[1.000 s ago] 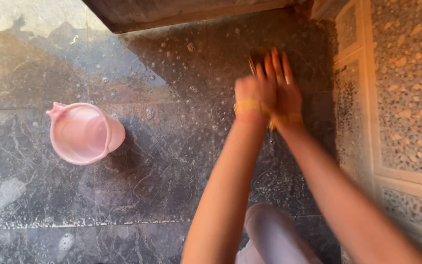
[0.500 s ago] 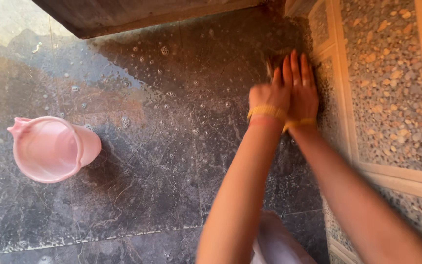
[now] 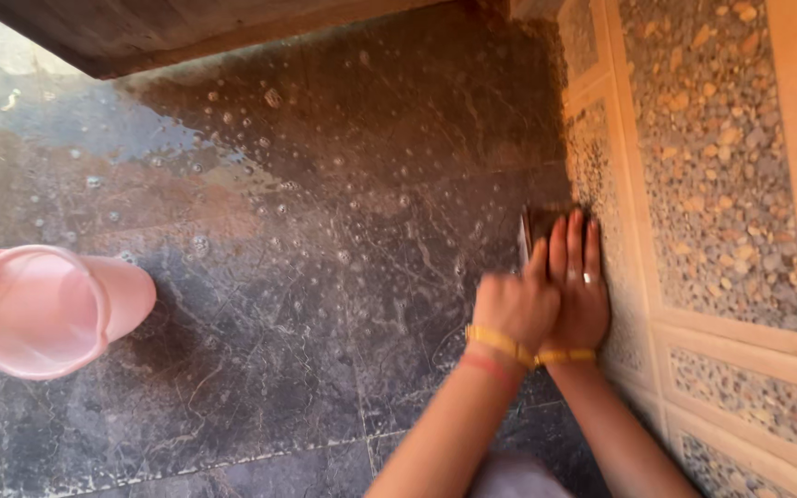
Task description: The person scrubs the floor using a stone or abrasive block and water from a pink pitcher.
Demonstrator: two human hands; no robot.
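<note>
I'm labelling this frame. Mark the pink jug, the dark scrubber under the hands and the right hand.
pink jug [image 3: 43, 309], head view, inner wall.
dark scrubber [image 3: 539, 226], head view, exposed top edge.
right hand [image 3: 578, 295], head view, back of hand.
</note>
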